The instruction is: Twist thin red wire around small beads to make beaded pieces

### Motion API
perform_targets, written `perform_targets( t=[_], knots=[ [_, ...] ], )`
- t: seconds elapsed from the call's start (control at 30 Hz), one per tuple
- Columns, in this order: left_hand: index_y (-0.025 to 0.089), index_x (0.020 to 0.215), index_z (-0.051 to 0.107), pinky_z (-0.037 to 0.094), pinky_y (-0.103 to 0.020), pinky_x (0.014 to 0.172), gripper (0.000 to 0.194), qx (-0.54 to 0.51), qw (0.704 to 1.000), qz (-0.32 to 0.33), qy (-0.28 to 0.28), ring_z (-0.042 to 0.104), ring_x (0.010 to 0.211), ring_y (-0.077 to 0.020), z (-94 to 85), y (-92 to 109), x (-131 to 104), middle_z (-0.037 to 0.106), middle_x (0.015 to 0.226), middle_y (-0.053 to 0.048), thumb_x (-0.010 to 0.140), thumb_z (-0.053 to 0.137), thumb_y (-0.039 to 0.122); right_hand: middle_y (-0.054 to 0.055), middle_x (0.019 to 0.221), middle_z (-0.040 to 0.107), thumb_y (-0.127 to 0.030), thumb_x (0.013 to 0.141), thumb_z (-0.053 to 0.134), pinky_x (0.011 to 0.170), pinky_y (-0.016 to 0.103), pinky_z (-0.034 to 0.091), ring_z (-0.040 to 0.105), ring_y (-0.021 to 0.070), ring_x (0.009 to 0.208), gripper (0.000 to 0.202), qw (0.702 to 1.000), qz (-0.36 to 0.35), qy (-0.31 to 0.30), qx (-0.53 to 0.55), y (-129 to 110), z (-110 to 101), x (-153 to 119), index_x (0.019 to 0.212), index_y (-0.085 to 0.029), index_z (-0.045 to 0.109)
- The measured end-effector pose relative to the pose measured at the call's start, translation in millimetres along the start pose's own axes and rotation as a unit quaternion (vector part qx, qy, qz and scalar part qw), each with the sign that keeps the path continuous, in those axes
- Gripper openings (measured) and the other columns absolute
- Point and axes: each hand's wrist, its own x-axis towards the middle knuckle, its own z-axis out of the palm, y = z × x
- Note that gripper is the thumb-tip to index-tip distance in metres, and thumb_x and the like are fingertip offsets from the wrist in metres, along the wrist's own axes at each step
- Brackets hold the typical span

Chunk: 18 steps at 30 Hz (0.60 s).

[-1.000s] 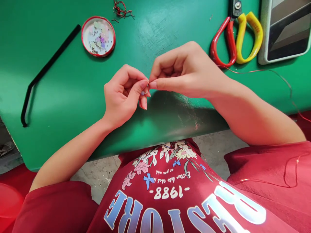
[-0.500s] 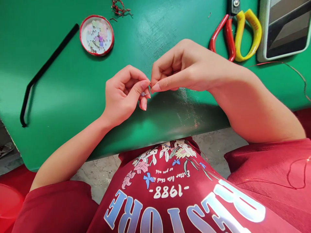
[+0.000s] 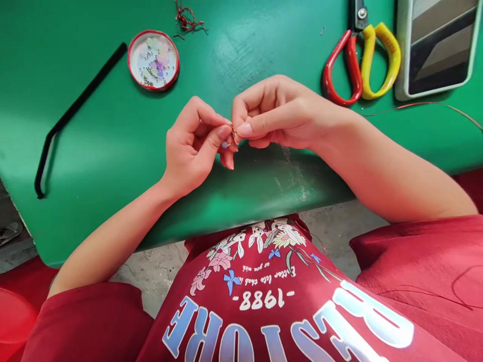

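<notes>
My left hand (image 3: pixel 196 143) pinches a thin red cord between thumb and forefinger, above the near part of the green table. From that pinch hangs a short beaded piece with a pale bluish bead (image 3: pixel 225 145) and tiny silvery beads. Right beside it, my right hand (image 3: pixel 275 113) has thumb and forefinger closed on the same red cord (image 3: pixel 233 131), the fingertips of both hands almost touching. The cord's finer details are hidden by the fingers.
On the green table (image 3: pixel 94 166) lie a red-rimmed lid (image 3: pixel 130 63) holding pastel and tiny beads, a bent black stick (image 3: pixel 81 98) and tangled red cord (image 3: pixel 187 21). Scissors with red and yellow handles (image 3: pixel 350 70) lie beside a phone (image 3: pixel 439 65). Loose thread (image 3: pixel 422 104) runs at right.
My right hand has dropped slightly and turned, its knuckles lower, still pinching the cord. The left hand keeps its pinch. The view has shifted a little.
</notes>
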Motion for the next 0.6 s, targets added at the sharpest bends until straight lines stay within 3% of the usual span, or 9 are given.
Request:
perform_targets(
  t=[0.23, 0.4, 0.6],
  knots=[
    [0.022, 0.087, 0.054, 0.054, -0.019, 0.049, 0.023, -0.036, 0.998, 0.026, -0.038, 0.074, 0.059, -0.0105, -2.2, -2, -1, 0.065, 0.070, 0.007, 0.099, 0.058, 0.041, -0.008, 0.060, 0.059, -0.024, 0.084, 0.075, 0.043, 0.014, 0.029, 0.044, -0.0009, 0.047, 0.020, 0.999, -0.019, -0.015, -0.049, -5, 3, -2, 0.074, -0.014, 0.060],
    [0.023, 0.086, 0.055, 0.051, -0.017, 0.046, 0.021, -0.037, 0.998, 0.027, -0.034, 0.073, 0.057, -0.0082, -2.2, 5, -3, 0.066, 0.068, 0.008, 0.099, 0.058, 0.039, -0.011, 0.058, 0.055, -0.037, 0.085, 0.075, 0.046, 0.015, 0.029, 0.043, -0.0017, 0.049, 0.029, 0.995, -0.019, -0.007, -0.097, -6, 3, -3, 0.076, -0.014, 0.059],
    [0.023, 0.087, 0.053, 0.044, -0.018, 0.039, 0.027, -0.030, 0.998, -0.018, -0.049, 0.062, 0.045, -0.0057, -1.6, 6, -7, 0.063, 0.063, 0.007, 0.100, 0.054, 0.047, -0.009, 0.057, 0.055, -0.032, 0.083, 0.078, 0.045, 0.018, 0.031, 0.042, 0.0013, 0.048, 0.026, 0.991, -0.047, 0.030, -0.125, 0, 4, -3, 0.074, -0.016, 0.060]
  ],
)
